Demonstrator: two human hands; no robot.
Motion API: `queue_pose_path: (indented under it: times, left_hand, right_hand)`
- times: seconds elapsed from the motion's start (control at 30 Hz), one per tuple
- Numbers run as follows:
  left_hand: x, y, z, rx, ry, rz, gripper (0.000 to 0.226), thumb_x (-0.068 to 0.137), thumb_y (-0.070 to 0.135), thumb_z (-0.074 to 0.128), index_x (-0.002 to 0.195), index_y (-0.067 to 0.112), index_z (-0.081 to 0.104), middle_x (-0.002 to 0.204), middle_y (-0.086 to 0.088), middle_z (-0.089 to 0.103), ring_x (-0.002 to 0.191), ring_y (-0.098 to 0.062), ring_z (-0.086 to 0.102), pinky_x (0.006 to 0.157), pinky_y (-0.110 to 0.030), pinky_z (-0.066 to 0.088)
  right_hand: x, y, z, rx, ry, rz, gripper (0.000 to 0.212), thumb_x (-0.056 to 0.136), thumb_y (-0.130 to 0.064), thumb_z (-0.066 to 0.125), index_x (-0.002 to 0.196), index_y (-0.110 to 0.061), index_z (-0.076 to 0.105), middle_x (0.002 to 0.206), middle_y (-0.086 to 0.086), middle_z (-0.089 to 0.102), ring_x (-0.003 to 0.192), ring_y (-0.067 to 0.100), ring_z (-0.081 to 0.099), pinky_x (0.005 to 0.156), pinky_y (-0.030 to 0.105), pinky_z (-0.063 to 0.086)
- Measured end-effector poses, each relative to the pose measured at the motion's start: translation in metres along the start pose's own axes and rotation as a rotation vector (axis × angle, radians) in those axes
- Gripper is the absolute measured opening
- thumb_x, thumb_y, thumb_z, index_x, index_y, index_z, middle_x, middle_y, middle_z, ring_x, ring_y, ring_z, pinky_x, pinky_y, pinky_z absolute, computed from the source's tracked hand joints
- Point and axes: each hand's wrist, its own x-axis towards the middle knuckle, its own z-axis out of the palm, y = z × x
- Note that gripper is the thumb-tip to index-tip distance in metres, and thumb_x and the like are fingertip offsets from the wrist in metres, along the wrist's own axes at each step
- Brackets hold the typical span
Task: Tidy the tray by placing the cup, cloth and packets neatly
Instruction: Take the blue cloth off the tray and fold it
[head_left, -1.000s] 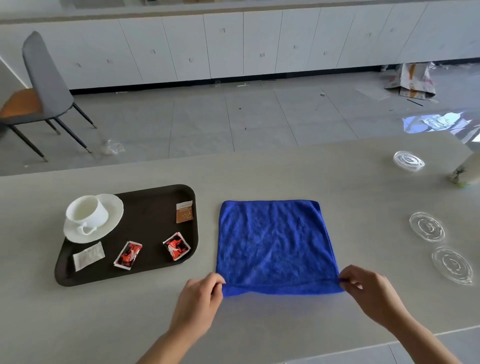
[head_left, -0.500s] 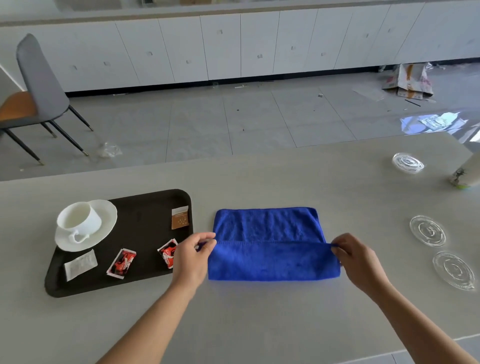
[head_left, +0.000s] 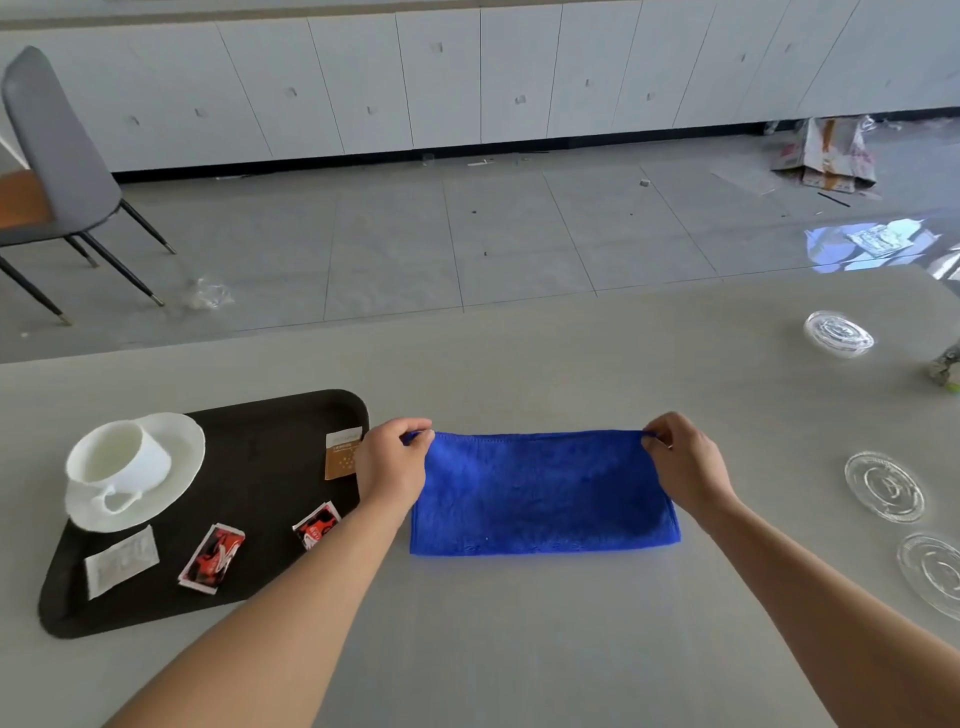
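A blue cloth lies folded in half on the table, right of the dark tray. My left hand pinches its far left corner and my right hand pinches its far right corner. On the tray a white cup stands on a white saucer at the far left. A brown packet lies near the tray's right rim, partly behind my left hand. Two red packets and a white packet lie along the tray's near side.
Three clear plastic lids lie on the table at the right. A pale object is cut off at the right edge. A grey chair stands on the floor beyond the table at the left.
Both hands carried the cloth's near edge away from me onto its far edge, folding the cloth in half. The tray items have not moved.
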Motion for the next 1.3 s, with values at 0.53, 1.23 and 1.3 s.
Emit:
queue_pose_path:
  times: [0.53, 1.23, 1.3]
  left_hand:
    - [0.013, -0.014, 0.015, 0.176, 0.046, -0.048, 0.010, 0.091, 0.016, 0.065, 0.091, 0.018, 0.074, 0.093, 0.004, 0.073, 0.081, -0.008, 0.058, 0.062, -0.022, 0.040]
    - [-0.082, -0.036, 0.037, 0.859, -0.254, 0.453, 0.071, 0.095, 0.061, 0.020, 0.155, 0.025, 0.011, 0.163, -0.014, 0.006, 0.150, -0.034, 0.001, 0.119, -0.055, 0.017]
    - [-0.083, -0.040, 0.037, 0.872, -0.266, 0.422, 0.071, 0.094, 0.063, 0.019, 0.155, 0.027, 0.012, 0.164, -0.012, 0.005, 0.150, -0.033, 0.001, 0.119, -0.055, 0.015]
  right_hand:
    - [0.015, 0.009, 0.024, -0.144, 0.052, 0.023, 0.008, 0.094, -0.029, 0.054, 0.088, -0.026, 0.055, 0.082, -0.004, 0.063, 0.074, 0.022, 0.056, 0.060, 0.034, 0.042]
    - [-0.099, -0.020, 0.119, -0.631, -0.068, -0.628, 0.060, 0.100, -0.050, 0.030, 0.152, -0.021, 0.028, 0.163, -0.004, 0.015, 0.151, 0.024, 0.002, 0.118, 0.052, 0.010]
    - [-0.096, -0.010, 0.119, -0.671, -0.079, -0.588, 0.064, 0.099, -0.059, 0.023, 0.154, -0.024, 0.023, 0.163, -0.004, 0.011, 0.151, 0.022, -0.001, 0.119, 0.051, 0.007]
